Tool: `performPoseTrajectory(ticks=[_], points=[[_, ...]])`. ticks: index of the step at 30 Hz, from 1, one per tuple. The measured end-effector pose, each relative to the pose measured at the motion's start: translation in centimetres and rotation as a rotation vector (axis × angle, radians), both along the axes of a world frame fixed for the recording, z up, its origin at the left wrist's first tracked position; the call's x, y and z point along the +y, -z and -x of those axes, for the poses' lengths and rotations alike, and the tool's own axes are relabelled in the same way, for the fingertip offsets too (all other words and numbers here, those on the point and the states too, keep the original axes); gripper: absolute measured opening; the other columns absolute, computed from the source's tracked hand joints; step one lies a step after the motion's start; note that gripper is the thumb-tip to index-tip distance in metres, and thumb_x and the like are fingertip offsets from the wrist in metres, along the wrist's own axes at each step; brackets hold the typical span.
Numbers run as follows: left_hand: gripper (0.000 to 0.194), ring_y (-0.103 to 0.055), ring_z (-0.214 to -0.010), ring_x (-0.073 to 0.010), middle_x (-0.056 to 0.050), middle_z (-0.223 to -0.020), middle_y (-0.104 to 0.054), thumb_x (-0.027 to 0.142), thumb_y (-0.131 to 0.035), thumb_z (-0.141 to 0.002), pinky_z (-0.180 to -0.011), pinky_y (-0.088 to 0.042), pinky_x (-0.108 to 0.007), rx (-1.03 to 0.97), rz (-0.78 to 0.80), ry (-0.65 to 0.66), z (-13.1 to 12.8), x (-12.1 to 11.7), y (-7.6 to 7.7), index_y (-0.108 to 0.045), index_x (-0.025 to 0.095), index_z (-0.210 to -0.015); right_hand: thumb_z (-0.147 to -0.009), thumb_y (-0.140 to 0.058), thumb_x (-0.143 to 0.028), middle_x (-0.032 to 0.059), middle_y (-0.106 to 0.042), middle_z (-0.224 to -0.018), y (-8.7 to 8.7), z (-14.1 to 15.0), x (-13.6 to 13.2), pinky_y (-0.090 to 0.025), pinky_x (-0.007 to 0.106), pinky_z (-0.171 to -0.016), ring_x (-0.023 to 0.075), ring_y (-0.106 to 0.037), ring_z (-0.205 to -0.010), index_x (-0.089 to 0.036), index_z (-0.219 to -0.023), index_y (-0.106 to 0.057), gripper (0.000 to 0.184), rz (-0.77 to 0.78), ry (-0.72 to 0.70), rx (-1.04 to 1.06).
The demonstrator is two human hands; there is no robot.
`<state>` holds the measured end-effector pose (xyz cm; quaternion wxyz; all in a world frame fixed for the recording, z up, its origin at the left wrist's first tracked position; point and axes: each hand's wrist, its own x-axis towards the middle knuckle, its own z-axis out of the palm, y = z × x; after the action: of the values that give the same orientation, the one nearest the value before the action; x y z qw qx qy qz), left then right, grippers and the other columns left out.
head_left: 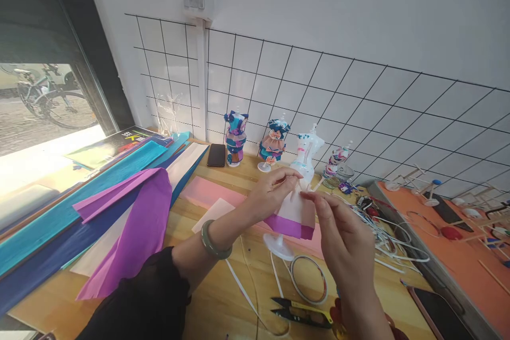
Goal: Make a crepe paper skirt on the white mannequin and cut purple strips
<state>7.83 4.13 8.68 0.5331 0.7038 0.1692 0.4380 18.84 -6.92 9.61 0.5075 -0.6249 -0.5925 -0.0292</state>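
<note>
A white miniature dress form [308, 151] stands upright on a round base, wearing a pale crepe-paper skirt [292, 210] with a purple hem. My left hand [277, 188], with a green bangle at the wrist, is closed in a pinch at the skirt's gathered waist. From the other side my right hand [346, 234] also pinches at the waist, fingertips close to the left ones. Exactly how much paper lies between the fingertips is too small to tell. Below the right hand lie yellow-handled thread snips [303, 312] and a roll of narrow tape [308, 279].
Three small dressed forms, including a blue one [236, 138], stand along the wall grid. Crepe-paper sheets, with a purple one [147, 223] on top, spread at left. A black phone [216, 155] lies behind. Tangled white cords [392, 239] and an orange tray [430, 218] are at right.
</note>
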Motion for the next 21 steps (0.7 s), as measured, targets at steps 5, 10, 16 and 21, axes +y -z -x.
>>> performPoseTrajectory(ticks=[5, 10, 16, 21], points=[[0.028, -0.053, -0.086, -0.0137, -0.003, -0.093, -0.059, 0.039, -0.047, -0.086, -0.076, -0.042, -0.024, -0.025, 0.007, 0.024, 0.0, 0.1, 0.0, -0.061, 0.019, -0.099, -0.089, -0.046, -0.020, 0.0074, -0.067, -0.103, 0.2, 0.1, 0.0, -0.046, 0.034, -0.082, 0.0199, -0.060, -0.097, -0.021, -0.107, -0.059, 0.022, -0.090, -0.107, -0.319], [0.026, -0.052, -0.081, -0.0119, -0.002, -0.090, -0.058, 0.039, -0.049, -0.085, -0.075, -0.042, -0.023, -0.062, 0.046, 0.056, -0.1, 0.2, 0.0, -0.061, 0.019, -0.097, -0.088, -0.046, -0.018, 0.0069, -0.067, -0.103, 0.0, 0.2, -0.3, -0.045, 0.035, -0.085, 0.0199, -0.060, -0.098, -0.022, -0.107, -0.059, 0.023, -0.106, -0.148, -0.354], [0.024, -0.050, -0.073, -0.0097, -0.001, -0.081, -0.055, 0.036, -0.053, -0.083, -0.067, -0.040, -0.021, -0.093, 0.053, 0.117, -0.3, 0.4, 0.7, -0.060, 0.019, -0.099, -0.090, -0.045, -0.028, 0.0032, -0.069, -0.092, -0.5, 0.3, -1.0, -0.046, 0.033, -0.082, 0.0181, -0.063, -0.091, -0.024, -0.093, -0.065, 0.020, -0.083, -0.052, 0.065], [0.022, -0.052, -0.079, -0.0109, -0.003, -0.089, -0.059, 0.033, -0.053, -0.084, -0.069, -0.041, -0.022, -0.084, 0.059, 0.142, -0.7, 0.3, 1.0, -0.062, 0.019, -0.098, -0.081, -0.059, -0.040, 0.0041, -0.068, -0.084, -0.7, -0.9, -0.8, -0.050, 0.031, -0.069, 0.0188, -0.062, -0.081, -0.022, -0.091, -0.066, 0.021, 0.015, 0.057, 0.266]])
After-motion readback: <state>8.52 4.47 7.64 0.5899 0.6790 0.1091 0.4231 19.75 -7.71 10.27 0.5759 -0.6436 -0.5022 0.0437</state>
